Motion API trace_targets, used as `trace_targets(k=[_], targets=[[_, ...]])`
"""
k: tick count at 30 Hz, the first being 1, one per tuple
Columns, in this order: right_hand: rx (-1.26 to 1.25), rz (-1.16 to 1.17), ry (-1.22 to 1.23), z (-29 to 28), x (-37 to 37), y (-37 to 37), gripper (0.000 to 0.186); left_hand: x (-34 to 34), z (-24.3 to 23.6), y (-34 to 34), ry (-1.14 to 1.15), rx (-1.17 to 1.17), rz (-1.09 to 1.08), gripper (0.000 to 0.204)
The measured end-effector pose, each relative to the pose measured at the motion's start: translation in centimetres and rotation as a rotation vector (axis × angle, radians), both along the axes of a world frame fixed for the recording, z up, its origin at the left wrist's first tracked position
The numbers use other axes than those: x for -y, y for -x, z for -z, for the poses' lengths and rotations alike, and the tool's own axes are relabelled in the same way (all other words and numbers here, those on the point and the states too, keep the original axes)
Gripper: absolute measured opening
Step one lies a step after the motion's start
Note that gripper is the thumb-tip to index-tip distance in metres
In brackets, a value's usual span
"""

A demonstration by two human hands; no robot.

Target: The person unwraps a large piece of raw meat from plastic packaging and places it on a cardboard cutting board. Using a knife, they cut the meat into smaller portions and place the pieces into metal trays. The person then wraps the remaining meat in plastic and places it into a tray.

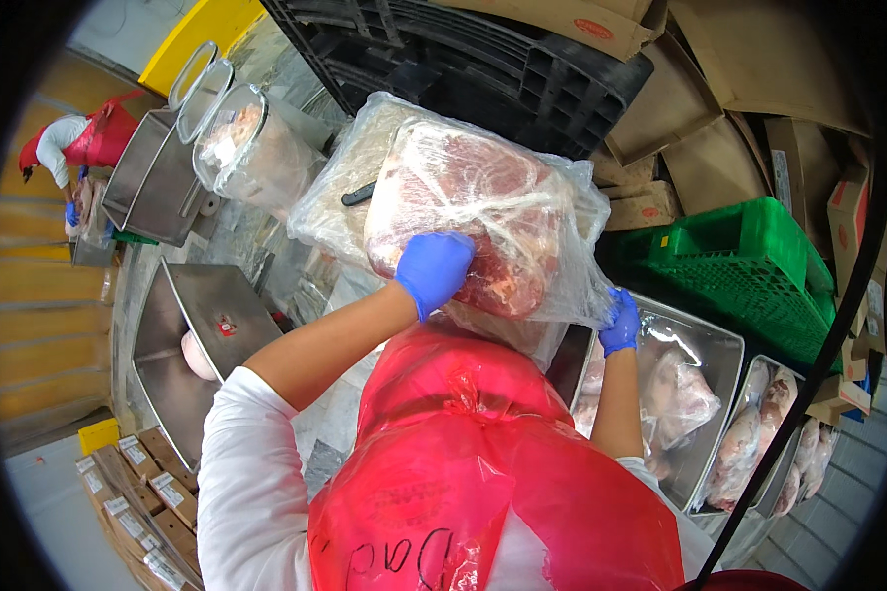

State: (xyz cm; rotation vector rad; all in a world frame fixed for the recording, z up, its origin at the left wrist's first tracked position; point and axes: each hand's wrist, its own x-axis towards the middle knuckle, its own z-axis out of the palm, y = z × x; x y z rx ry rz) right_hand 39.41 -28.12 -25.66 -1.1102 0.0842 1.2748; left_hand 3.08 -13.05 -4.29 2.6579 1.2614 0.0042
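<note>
A large block of red meat (508, 251), wrapped in clear plastic, lies in front of me on a plastic-covered surface. My left hand (434, 273), in a blue glove, is closed in a fist against its near left part; what the fingers hold is hidden. Off the block's right side, my right hand (619, 323), also gloved in blue, pinches the edge of the loose plastic wrap (583, 281), which stretches from the meat to it. The black handle of a knife (359, 194) shows at the block's left edge; its blade cannot be made out.
Metal tubs of meat (695, 340) stand at my right, below a green plastic crate (739, 261). Beyond the block is a black pallet (483, 74). Clear-lined bins (251, 148) and a tilted metal tub (222, 315) are leftward. A co-worker (89, 138) in red stands far left.
</note>
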Motion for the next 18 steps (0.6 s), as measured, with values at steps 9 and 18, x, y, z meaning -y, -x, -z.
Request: trace_targets(k=[9, 18], targets=[[-0.006, 0.033, -0.038, 1.3, 1.2, -0.1, 0.032, 1.1, -2.0, 2.1, 0.09, 0.385, -0.181, 0.02], [-0.104, -0.026, -0.041, -0.7, -0.3, -0.2, 0.032, 0.1, -0.4, -0.6, 0.034, 0.105, -0.028, 0.012]])
